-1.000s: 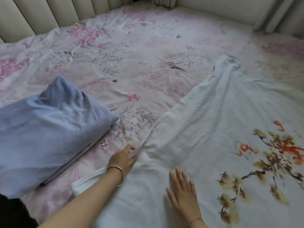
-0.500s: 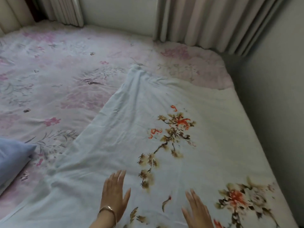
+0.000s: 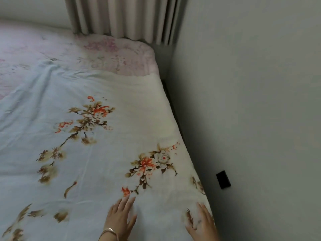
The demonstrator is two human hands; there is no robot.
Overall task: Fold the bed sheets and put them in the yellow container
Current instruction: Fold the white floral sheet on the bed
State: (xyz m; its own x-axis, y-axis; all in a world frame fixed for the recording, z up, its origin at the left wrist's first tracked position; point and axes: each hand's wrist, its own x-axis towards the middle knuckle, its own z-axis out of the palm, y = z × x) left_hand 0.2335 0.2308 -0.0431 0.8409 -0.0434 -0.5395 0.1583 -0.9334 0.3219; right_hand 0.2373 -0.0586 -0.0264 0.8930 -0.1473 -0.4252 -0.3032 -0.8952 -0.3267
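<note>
A white bed sheet (image 3: 111, 150) printed with orange and brown flowers lies spread flat over the right part of the bed, reaching its right edge. My left hand (image 3: 120, 217), a bangle on its wrist, rests flat on the sheet near the bottom middle, fingers apart. Close to the bed's right edge my right hand (image 3: 202, 223) lies flat on the same sheet, fingers spread. Neither hand grips the cloth. No yellow container is in view.
A pink flowered bed cover (image 3: 111, 49) shows beyond the white sheet at the back and left. Pleated curtains (image 3: 125, 16) hang behind the bed. A grey wall (image 3: 251, 101) with a small black plate (image 3: 223, 179) runs close along the bed's right side.
The view has swung right, so the blue folded sheet is out of sight. Both hands have slid rightwards across the white sheet, the right one reaching the bed's edge.
</note>
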